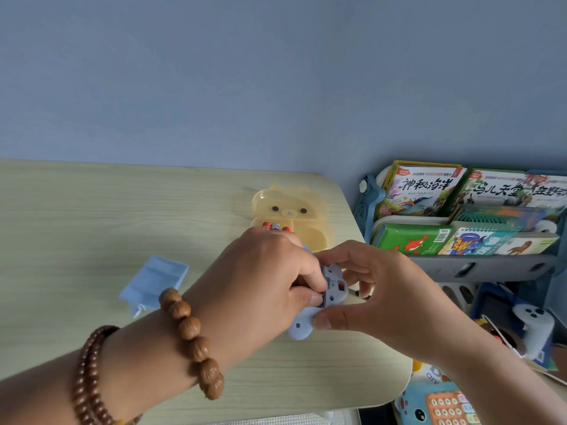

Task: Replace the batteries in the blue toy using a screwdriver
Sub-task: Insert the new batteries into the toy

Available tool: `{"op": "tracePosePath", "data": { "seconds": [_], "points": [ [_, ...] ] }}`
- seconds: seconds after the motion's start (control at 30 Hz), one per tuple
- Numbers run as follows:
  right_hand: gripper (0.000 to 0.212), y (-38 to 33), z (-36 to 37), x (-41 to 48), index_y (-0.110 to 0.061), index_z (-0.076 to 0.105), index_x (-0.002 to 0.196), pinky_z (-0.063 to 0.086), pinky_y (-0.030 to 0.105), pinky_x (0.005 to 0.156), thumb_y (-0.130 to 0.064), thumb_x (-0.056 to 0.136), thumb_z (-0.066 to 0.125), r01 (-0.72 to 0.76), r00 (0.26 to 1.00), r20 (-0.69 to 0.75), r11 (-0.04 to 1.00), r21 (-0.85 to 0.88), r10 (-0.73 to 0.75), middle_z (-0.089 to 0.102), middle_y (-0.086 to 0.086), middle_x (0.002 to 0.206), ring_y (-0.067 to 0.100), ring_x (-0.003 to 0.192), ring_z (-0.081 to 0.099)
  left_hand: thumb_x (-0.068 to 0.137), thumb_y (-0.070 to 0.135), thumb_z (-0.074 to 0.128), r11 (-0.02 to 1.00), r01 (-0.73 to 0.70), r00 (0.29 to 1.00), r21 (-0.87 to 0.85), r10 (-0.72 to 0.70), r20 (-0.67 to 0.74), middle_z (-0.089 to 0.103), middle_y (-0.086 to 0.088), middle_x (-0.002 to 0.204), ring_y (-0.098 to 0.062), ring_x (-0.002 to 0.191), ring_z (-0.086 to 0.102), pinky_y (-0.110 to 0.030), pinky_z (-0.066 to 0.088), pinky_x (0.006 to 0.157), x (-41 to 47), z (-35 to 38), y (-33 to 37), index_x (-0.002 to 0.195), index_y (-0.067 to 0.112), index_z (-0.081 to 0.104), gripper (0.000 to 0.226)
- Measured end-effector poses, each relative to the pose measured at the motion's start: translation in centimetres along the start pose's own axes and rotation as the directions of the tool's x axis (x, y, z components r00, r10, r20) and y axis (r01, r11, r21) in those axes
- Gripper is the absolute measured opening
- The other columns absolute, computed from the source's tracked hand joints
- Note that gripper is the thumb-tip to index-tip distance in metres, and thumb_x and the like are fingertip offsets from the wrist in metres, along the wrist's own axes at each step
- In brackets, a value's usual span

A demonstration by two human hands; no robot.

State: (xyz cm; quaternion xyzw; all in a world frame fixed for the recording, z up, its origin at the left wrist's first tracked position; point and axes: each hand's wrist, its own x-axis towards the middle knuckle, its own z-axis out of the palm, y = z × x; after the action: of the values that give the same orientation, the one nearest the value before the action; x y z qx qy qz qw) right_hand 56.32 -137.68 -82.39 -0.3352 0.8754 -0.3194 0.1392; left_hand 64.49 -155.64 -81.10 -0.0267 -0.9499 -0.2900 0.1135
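The blue toy (333,289) is held above the right part of the wooden table (92,210), its underside turned up with the open battery slot showing red inside. My left hand (267,277) grips it from the left, thumb pressed at the slot. My right hand (377,289) pinches its right side and lower lobe between thumb and fingers. Behind my hands stands a yellow bear-shaped box (294,207) with several red and blue batteries (275,226) in it. No screwdriver is in sight.
A light blue plastic bag (155,279) lies on the table to the left. A rack of children's books (466,216) stands right of the table. Toys crowd the floor at lower right, among them a white controller (535,326) and a blue keypad toy (441,406).
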Motion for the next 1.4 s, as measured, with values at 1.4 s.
{"op": "tracePosePath", "data": {
  "seconds": [1.4],
  "points": [
    [0.031,-0.5,0.3,0.5,-0.046,0.064,0.109,0.043,0.007,0.065,-0.037,0.082,0.075,-0.019,1.0,-0.009,0.999,0.039,0.019,0.072,-0.029,0.098,-0.01,0.09,0.065,0.044,0.068,0.086,0.994,0.092,0.993,-0.062,-0.087,0.075,0.049,0.031,0.117,0.01,0.101,0.051,-0.018,0.049,0.086,-1.4,0.0,-3.7,0.123,0.044,0.057,0.087]
  ]
}}
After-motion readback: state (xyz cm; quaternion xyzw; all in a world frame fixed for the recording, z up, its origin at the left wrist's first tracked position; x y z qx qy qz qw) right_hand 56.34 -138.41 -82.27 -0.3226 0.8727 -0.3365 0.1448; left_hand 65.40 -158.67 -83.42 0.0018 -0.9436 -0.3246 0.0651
